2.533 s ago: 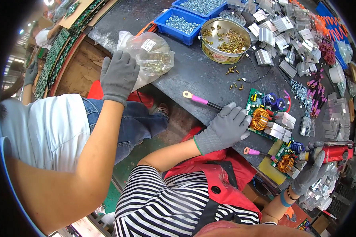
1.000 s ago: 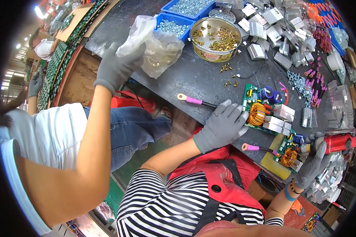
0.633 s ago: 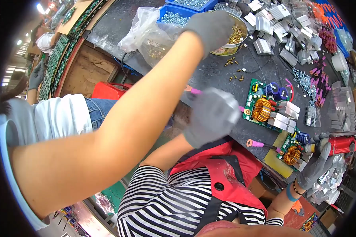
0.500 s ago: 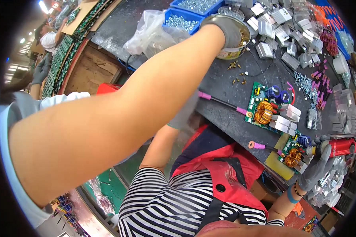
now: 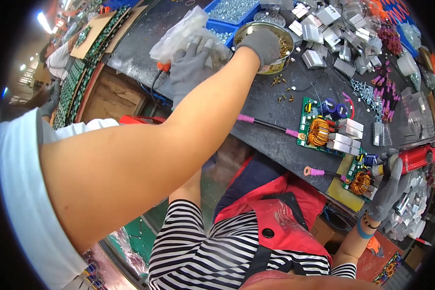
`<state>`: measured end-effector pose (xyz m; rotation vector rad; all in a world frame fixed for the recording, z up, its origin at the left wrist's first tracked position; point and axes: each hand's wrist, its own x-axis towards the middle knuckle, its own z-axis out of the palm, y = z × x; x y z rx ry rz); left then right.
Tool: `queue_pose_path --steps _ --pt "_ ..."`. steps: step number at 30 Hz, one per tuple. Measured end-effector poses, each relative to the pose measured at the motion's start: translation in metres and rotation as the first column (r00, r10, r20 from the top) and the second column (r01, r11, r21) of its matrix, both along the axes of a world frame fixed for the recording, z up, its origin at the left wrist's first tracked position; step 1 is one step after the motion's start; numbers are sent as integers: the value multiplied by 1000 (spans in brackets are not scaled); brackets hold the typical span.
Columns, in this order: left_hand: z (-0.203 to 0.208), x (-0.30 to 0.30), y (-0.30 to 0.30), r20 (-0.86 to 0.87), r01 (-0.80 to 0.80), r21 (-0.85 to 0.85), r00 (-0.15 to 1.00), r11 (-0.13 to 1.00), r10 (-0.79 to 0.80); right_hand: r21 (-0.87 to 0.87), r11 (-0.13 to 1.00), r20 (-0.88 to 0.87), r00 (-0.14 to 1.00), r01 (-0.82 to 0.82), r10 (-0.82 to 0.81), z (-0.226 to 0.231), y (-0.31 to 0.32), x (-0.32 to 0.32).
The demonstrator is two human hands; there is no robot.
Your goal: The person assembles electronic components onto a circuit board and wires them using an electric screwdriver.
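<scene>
My left hand (image 5: 191,72), in a grey glove, lies with its fingers stretched out over the clear plastic bag (image 5: 171,41); its wrist is hidden behind a co-worker's arm. At the right, my gloved right hand (image 5: 384,193) is closed round a red hand-held power tool (image 5: 415,158) with a yellow neck. Under that hand a green circuit board (image 5: 352,173) with a copper coil (image 5: 360,183) rests on a yellow plate (image 5: 343,197). A second circuit board (image 5: 302,123) lies farther back, with a black cable (image 5: 270,124) ending in pink sleeves.
A co-worker's bare arm (image 5: 179,140) crosses my view, its gloved hand (image 5: 263,46) in a tin (image 5: 275,68) of brass screws. Loose screws (image 5: 285,99) lie beside it. Behind are blue bins (image 5: 229,24), heat sinks (image 5: 324,34) and pink-sleeved terminals (image 5: 389,101).
My left hand has moved from behind the co-worker's forearm up and left to the plastic bag. My right hand keeps its hold on the tool. The co-worker's hand has shifted slightly left in the tin.
</scene>
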<state>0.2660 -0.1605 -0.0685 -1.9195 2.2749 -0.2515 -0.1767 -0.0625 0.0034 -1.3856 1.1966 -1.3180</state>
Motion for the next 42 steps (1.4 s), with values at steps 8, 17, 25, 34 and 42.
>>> queue_pose_path --steps 8,17,25,34,42 --pt "39 -24 23 386 235 87 888 968 -250 17 998 -9 998 56 -56 -1 3 -7" --pt "39 5 75 9 57 -567 998 822 -63 18 998 8 998 62 -62 -5 3 -2" --pt "37 -41 199 -971 -746 214 -231 631 57 22 1000 45 999 16 -17 -4 5 1" --pt "-60 -90 262 -917 -886 -389 397 253 -22 91 995 50 998 35 -40 -3 -6 -7" --pt "1 -135 213 -415 -164 -524 906 836 -83 -131 991 -326 945 -24 -20 -6 11 3"
